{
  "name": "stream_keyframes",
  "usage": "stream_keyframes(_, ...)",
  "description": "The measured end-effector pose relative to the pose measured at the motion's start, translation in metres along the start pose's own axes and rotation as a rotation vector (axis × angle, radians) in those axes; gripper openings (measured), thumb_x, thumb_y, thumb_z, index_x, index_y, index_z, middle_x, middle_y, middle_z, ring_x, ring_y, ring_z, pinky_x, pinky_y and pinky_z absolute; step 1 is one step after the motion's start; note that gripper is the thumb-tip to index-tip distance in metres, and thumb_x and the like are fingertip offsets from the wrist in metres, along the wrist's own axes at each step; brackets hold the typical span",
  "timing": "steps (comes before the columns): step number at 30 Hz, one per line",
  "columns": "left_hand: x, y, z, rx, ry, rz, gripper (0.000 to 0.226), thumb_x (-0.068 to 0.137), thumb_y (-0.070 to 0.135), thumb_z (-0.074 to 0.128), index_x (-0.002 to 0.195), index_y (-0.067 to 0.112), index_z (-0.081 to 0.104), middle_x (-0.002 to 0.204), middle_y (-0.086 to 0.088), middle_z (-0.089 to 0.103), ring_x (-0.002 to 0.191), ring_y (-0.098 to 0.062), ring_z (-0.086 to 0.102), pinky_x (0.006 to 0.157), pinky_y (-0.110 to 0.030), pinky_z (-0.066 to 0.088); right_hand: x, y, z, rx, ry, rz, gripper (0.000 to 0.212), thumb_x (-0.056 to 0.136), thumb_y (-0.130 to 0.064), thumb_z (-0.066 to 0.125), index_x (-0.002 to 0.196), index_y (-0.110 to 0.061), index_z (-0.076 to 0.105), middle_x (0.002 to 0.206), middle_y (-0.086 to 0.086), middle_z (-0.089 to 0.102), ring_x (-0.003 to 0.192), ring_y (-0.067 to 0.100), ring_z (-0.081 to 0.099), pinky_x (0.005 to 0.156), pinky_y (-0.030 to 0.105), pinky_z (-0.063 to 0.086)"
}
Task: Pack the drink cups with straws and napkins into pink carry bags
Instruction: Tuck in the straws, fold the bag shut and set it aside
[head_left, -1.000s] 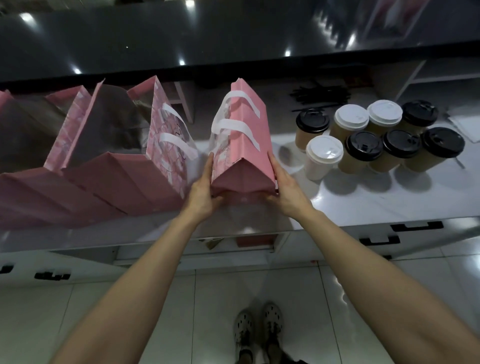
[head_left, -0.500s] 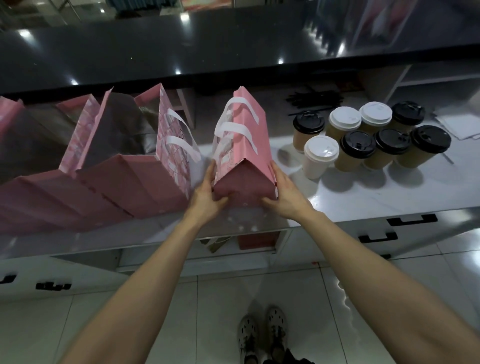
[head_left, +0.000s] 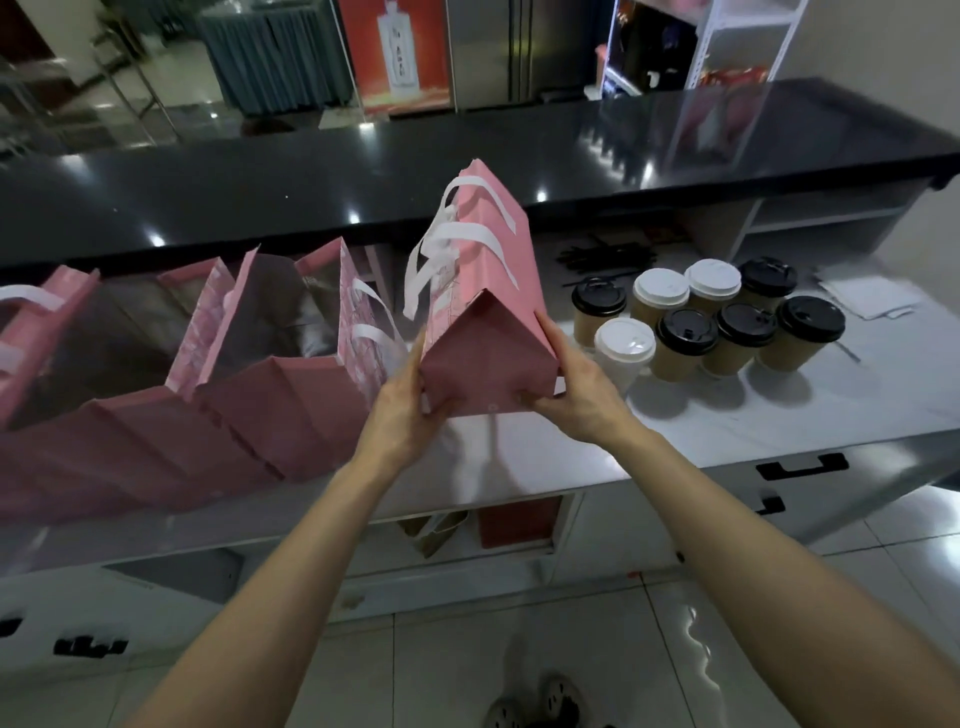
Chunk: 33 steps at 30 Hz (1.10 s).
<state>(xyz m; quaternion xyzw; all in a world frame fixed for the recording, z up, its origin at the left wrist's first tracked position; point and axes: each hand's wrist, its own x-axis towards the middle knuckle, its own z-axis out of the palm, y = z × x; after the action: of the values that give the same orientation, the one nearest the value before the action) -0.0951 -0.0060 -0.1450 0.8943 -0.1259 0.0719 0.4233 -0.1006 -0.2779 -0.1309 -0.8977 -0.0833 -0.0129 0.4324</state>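
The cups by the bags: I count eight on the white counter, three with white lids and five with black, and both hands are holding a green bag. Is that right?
Not quite: the bag is pink, not green. The head view shows the left hand and right hand gripping its folded base. The rest holds: eight cups on the white counter, three white-lidded and five black-lidded.

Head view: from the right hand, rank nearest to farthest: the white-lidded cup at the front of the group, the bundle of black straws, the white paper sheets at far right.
From the right hand:
1. White-lidded paper cup, just beside it.
2. Bundle of black straws, behind the cups.
3. White paper sheets, far right.
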Motion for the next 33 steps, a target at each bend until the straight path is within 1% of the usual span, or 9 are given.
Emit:
stream_keyframes(2,0.014,0.022,-0.011,-0.020,0.025,0.084,0.115,0.091,0.022,0.088,0.172,0.051,0.012,0.132,0.004,0.070,0.113,-0.013,0.071,0.095,-0.040,0.062,0.004,-0.016,-0.024,-0.011,0.062,-0.039,0.118,0.085,-0.034,0.091,0.169,-0.054,0.012,0.151,0.001,0.060,0.130,0.027,0.064,0.104,0.051,0.058)
stream_keyframes(4,0.033,0.044,-0.017,-0.002,0.056,0.131,0.114,0.092,0.025,0.088,0.172,0.051,0.011,0.133,0.002,0.069,0.111,-0.011,0.070,0.097,-0.038,0.060,0.008,-0.029,-0.050,-0.035,0.111,-0.081,0.118,0.084,-0.034,0.092,0.172,-0.047,0.014,0.153,0.001,0.060,0.132,0.025,0.063,0.107,0.045,0.056)
stream_keyframes(8,0.072,0.085,-0.013,0.056,0.110,0.163,0.116,0.090,0.029,0.089,0.171,0.053,0.009,0.131,-0.005,0.068,0.112,-0.029,0.070,0.095,-0.045,0.059,0.021,-0.043,-0.103,-0.066,0.185,-0.117,0.118,0.084,-0.032,0.093,0.173,-0.041,0.017,0.161,0.002,0.050,0.143,0.022,0.053,0.116,0.047,0.049)
stream_keyframes(13,0.128,0.137,0.019,0.029,0.094,0.245,0.117,0.090,0.031,0.088,0.167,0.062,0.005,0.139,-0.004,0.068,0.120,-0.031,0.069,0.100,-0.056,0.059,0.038,-0.024,-0.168,-0.077,0.257,-0.114,0.119,0.082,-0.036,0.094,0.173,-0.036,0.018,0.159,0.004,0.050,0.140,0.025,0.055,0.113,0.051,0.051)
stream_keyframes(16,0.167,0.166,0.051,-0.014,0.051,0.250,0.119,0.091,0.028,0.088,0.166,0.066,0.003,0.140,-0.003,0.068,0.120,-0.029,0.070,0.100,-0.057,0.059,0.054,0.002,-0.209,-0.092,0.288,-0.103,0.122,0.079,-0.043,0.096,0.173,-0.038,0.018,0.155,0.004,0.052,0.139,0.024,0.055,0.115,0.050,0.050)
stream_keyframes(20,0.221,0.205,0.109,-0.038,-0.008,0.256,0.118,0.093,0.028,0.086,0.167,0.062,0.001,0.140,-0.005,0.067,0.124,-0.029,0.069,0.102,-0.058,0.059,0.089,0.052,-0.273,-0.122,0.295,-0.095,0.124,0.076,-0.045,0.097,0.172,-0.040,0.019,0.163,0.004,0.043,0.149,0.024,0.047,0.120,0.051,0.045)
stream_keyframes(27,0.328,0.273,0.231,-0.041,0.030,0.244,0.113,0.094,0.037,0.084,0.171,0.052,0.003,0.137,-0.006,0.068,0.117,-0.032,0.070,0.097,-0.058,0.059,0.172,0.157,-0.408,-0.204,0.226,-0.097,0.123,0.074,-0.043,0.096,0.172,-0.041,0.020,0.165,0.001,0.045,0.147,0.023,0.050,0.119,0.049,0.047)
stream_keyframes(30,0.368,0.303,0.275,-0.007,0.052,0.201,0.112,0.093,0.039,0.081,0.172,0.048,0.002,0.130,-0.010,0.069,0.112,-0.035,0.070,0.095,-0.058,0.059,0.202,0.192,-0.459,-0.199,0.197,-0.100,0.120,0.074,-0.044,0.093,0.172,-0.040,0.023,0.162,0.001,0.051,0.145,0.022,0.054,0.118,0.048,0.048)
stream_keyframes(33,0.404,0.321,0.309,0.059,0.060,0.180,0.115,0.094,0.033,0.081,0.172,0.047,-0.001,0.129,-0.011,0.069,0.114,-0.037,0.070,0.097,-0.056,0.057,0.228,0.221,-0.498,-0.176,0.166,-0.101,0.113,0.076,-0.042,0.092,0.170,-0.042,0.029,0.150,-0.004,0.063,0.132,0.015,0.063,0.113,0.041,0.052)
